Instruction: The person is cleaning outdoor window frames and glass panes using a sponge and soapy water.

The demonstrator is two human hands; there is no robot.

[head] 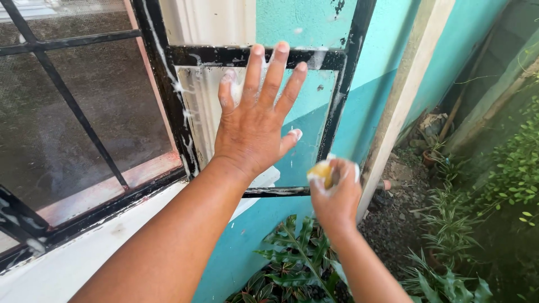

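Both arms reached up from the bottom of the view. One left hand (255, 120) lay flat with its fingers spread wide, pressed on the black window frame (342, 84), and its fingertips touched the top bar. Soapy white foam sat on the fingers and ran down the bars beside the hand. Lower and to the right of it, the right hand (336, 193) was curled tight around a yellow sponge (321, 171), right at the bottom corner of the frame. Foam covered those fingers too.

Soap made everything slick, so the flat hand might have slipped off the wet bar if it pushed hard. A squeezed sponge could have popped out and dropped into the green plants (297, 264) just below the right hand. Old paint on the blue wall (359, 118) behind the hands looked chipped, and rubbing might have peeled more off.
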